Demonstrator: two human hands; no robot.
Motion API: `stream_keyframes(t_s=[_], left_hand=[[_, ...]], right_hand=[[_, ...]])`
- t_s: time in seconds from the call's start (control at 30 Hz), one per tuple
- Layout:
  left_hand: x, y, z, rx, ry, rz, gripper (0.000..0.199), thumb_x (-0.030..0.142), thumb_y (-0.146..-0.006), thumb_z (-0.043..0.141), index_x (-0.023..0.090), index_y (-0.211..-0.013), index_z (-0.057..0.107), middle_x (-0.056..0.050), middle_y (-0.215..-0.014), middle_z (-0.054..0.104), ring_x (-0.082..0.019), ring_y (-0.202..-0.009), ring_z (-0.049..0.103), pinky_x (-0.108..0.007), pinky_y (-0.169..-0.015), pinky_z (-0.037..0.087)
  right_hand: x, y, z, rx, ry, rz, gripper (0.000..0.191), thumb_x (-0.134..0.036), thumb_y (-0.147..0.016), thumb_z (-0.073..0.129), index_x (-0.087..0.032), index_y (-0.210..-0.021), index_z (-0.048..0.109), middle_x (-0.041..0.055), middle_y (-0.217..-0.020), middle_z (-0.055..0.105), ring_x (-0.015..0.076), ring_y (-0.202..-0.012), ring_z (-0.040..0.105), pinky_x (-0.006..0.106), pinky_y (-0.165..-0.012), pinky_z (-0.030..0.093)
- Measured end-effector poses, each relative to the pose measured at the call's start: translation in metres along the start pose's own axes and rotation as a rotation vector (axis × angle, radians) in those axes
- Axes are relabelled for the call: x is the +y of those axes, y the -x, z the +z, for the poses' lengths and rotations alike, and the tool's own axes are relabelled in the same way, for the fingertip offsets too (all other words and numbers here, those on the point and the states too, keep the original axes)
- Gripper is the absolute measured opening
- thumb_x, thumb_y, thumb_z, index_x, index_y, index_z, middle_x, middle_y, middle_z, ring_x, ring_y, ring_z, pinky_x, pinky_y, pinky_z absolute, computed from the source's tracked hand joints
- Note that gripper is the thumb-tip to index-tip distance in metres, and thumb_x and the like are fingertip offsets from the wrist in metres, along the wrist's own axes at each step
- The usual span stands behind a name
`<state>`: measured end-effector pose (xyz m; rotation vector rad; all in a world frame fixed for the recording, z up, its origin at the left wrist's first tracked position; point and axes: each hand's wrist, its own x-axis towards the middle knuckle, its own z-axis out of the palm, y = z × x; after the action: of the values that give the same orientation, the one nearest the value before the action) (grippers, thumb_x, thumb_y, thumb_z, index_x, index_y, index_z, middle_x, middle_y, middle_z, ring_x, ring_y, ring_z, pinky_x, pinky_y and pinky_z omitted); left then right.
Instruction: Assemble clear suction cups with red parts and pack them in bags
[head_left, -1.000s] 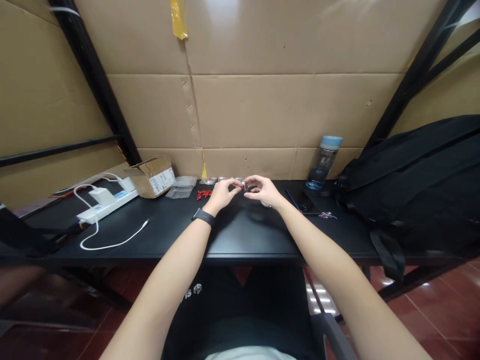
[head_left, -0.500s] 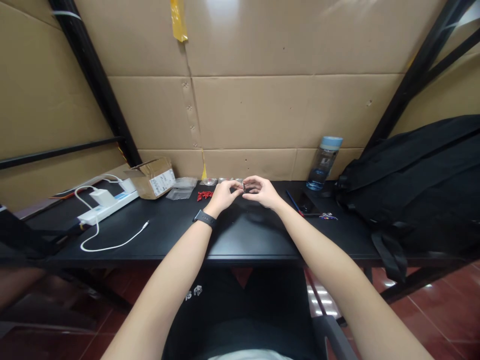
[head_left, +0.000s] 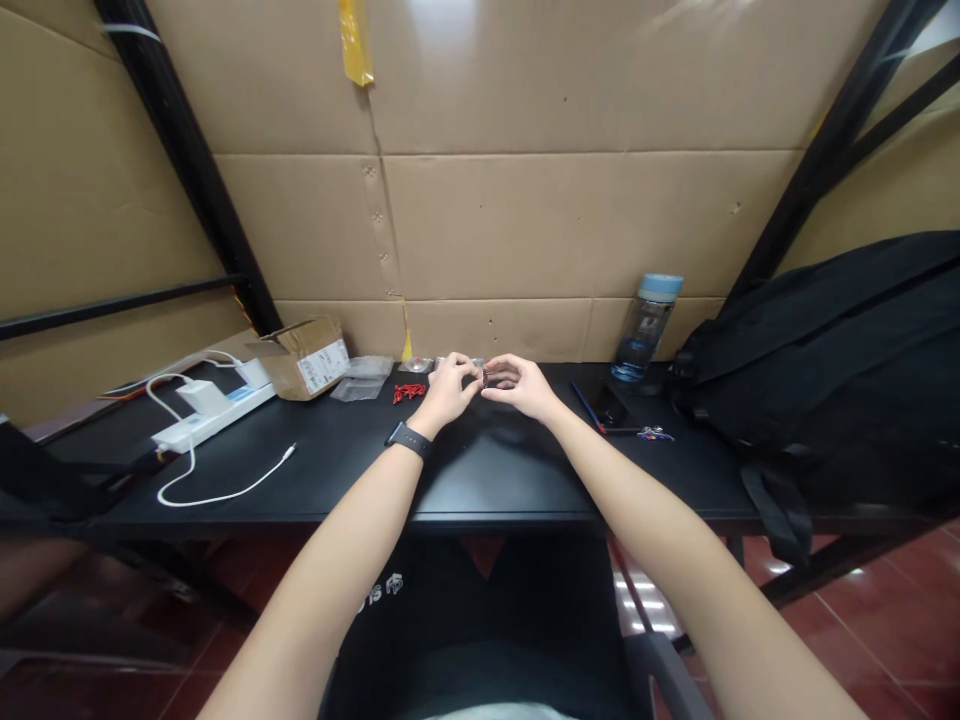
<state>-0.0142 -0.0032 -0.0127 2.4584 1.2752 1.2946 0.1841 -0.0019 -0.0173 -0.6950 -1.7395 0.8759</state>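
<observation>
Your left hand point(head_left: 448, 391) and right hand point(head_left: 517, 384) met above the back of the black desk point(head_left: 480, 470), fingertips almost touching. Between them sat a small metal part point(head_left: 486, 377), pinched by the thumb and fingers of both hands; too small to tell what it was. Both hands were closed in a pinch on it, the other fingers curled in. The part was held just off the desk, near the cardboard wall point(head_left: 525, 220). Your left wrist wore a black watch point(head_left: 408, 439).

Just left of your left hand lay a little heap of red pieces point(head_left: 408, 392), with clear plastic bags point(head_left: 363, 378) beside it and more small packets point(head_left: 424, 364) behind. Further left stood an open cardboard box point(head_left: 304, 354), then a white power strip point(head_left: 214, 414) with a charger point(head_left: 201, 395) plugged in and a white cable point(head_left: 225, 480) looping across the desk.

To the right of your right hand lay a dark phone point(head_left: 609, 405), a blue pen point(head_left: 585, 405) and something like keys point(head_left: 654, 434). A water bottle point(head_left: 645, 326) with a pale blue cap stood at the wall. A black backpack point(head_left: 832, 370) filled the right end of the desk.
</observation>
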Motion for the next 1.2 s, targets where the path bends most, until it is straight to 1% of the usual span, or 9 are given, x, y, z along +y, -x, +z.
stream_keyframes(t_s=[0.13,0.33,0.5,0.6,0.7,0.77,0.87,1.03,1.2], left_hand=[[0.001,0.002,0.002,0.037,-0.064,-0.019,0.007,0.025,-0.09,0.067,0.022,-0.089,0.074,-0.008,-0.114,0.063,-0.027,-0.114,0.054,-0.046,-0.101,0.04],[0.005,0.003,0.003,0.035,-0.105,0.03,0.008,0.023,-0.09,0.067,0.023,-0.087,0.074,-0.008,-0.114,0.064,-0.028,-0.114,0.052,-0.045,-0.098,0.04],[0.004,0.003,0.002,0.03,-0.146,0.055,0.01,0.024,-0.09,0.067,0.023,-0.084,0.075,-0.009,-0.116,0.064,-0.03,-0.117,0.05,-0.046,-0.096,0.04],[0.003,0.003,0.003,0.023,-0.13,0.037,0.01,0.025,-0.09,0.068,0.023,-0.084,0.076,-0.009,-0.116,0.064,-0.03,-0.117,0.05,-0.047,-0.097,0.039],[0.0,0.002,0.006,0.03,-0.076,-0.02,0.012,0.027,-0.091,0.067,0.023,-0.085,0.076,-0.008,-0.114,0.065,-0.028,-0.113,0.052,-0.046,-0.099,0.04],[-0.002,0.002,0.007,0.032,-0.052,-0.055,0.011,0.027,-0.091,0.067,0.023,-0.085,0.076,-0.008,-0.112,0.065,-0.027,-0.111,0.054,-0.046,-0.099,0.04],[-0.004,0.002,0.009,0.033,-0.044,-0.072,0.01,0.028,-0.09,0.068,0.023,-0.086,0.076,-0.007,-0.113,0.065,-0.027,-0.111,0.054,-0.046,-0.1,0.04],[-0.002,0.002,0.007,0.018,-0.072,-0.03,0.013,0.03,-0.092,0.067,0.025,-0.087,0.078,-0.008,-0.113,0.064,-0.028,-0.114,0.051,-0.046,-0.099,0.039],[-0.002,0.003,0.007,0.001,-0.128,0.016,0.012,0.028,-0.092,0.068,0.025,-0.086,0.078,-0.008,-0.113,0.064,-0.028,-0.114,0.05,-0.046,-0.097,0.039]], right_hand=[[0.0,0.001,0.003,0.021,-0.064,0.043,0.051,-0.037,-0.06,0.094,-0.02,-0.098,0.065,0.0093,-0.11,0.075,0.0253,-0.102,0.074,0.041,-0.094,0.059],[-0.003,0.002,0.0,0.062,-0.058,0.117,0.052,-0.043,-0.056,0.095,-0.018,-0.091,0.065,0.0101,-0.102,0.076,0.0266,-0.095,0.076,0.044,-0.092,0.06],[0.002,0.001,0.001,0.049,-0.044,0.131,0.05,-0.041,-0.054,0.096,-0.018,-0.087,0.067,0.0088,-0.096,0.077,0.027,-0.095,0.076,0.045,-0.094,0.059],[0.004,0.001,0.0,0.032,-0.062,0.149,0.048,-0.043,-0.054,0.096,-0.018,-0.085,0.069,0.0082,-0.095,0.078,0.0277,-0.096,0.076,0.045,-0.095,0.059],[0.005,0.0,-0.003,0.025,-0.046,0.116,0.044,-0.045,-0.058,0.094,-0.018,-0.085,0.072,0.0077,-0.095,0.078,0.0271,-0.096,0.076,0.043,-0.095,0.059],[0.006,-0.001,-0.006,0.0,-0.009,0.106,0.04,-0.048,-0.066,0.089,-0.018,-0.088,0.076,0.0078,-0.095,0.078,0.026,-0.095,0.075,0.04,-0.091,0.06],[0.006,-0.001,-0.01,-0.057,0.053,0.133,0.038,-0.053,-0.076,0.082,-0.019,-0.091,0.079,0.0091,-0.093,0.079,0.0255,-0.091,0.075,0.037,-0.082,0.062],[0.007,-0.001,-0.008,-0.042,0.131,0.146,0.039,-0.055,-0.076,0.08,-0.017,-0.084,0.078,0.0095,-0.084,0.079,0.0241,-0.08,0.075,0.036,-0.076,0.062],[0.008,-0.001,-0.005,-0.031,0.213,0.189,0.031,-0.047,-0.078,0.08,-0.017,-0.081,0.075,0.0068,-0.074,0.076,0.022,-0.072,0.073,0.029,-0.063,0.057]])
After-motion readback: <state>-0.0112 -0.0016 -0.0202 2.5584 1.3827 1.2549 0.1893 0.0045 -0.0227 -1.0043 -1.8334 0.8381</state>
